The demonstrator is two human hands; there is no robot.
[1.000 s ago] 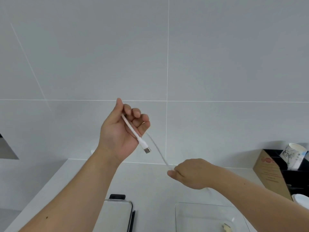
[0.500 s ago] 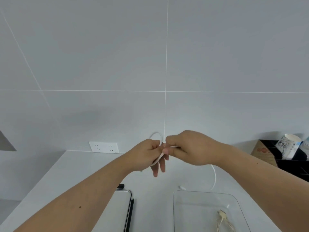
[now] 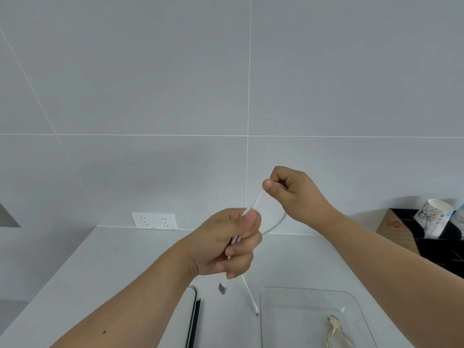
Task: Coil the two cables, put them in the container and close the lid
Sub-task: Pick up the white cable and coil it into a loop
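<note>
My left hand (image 3: 226, 244) is closed around folded strands of a white cable (image 3: 275, 226) above the counter. Its USB plug (image 3: 222, 289) dangles just under the fist, and another strand hangs down to a small plug (image 3: 255, 310) by the container. My right hand (image 3: 292, 194), up and to the right, pinches the same cable, which runs taut to my left thumb and loops back below. A clear glass container (image 3: 281, 291) sits at the bottom right with a beige cable (image 3: 335, 330) lying inside. The lid (image 3: 192, 310) lies flat at the bottom centre, partly behind my left forearm.
The white counter (image 3: 125, 259) meets a grey tiled wall with a double socket (image 3: 154, 221) at its base. At the right edge stand a brown cardboard box (image 3: 394, 232), a black organiser (image 3: 442, 249) and a printed paper cup (image 3: 430, 213).
My hands met at the centre half a second ago. Since then my right hand has pulled up and to the right, drawing out a length of cable, while the left holds the gathered strands.
</note>
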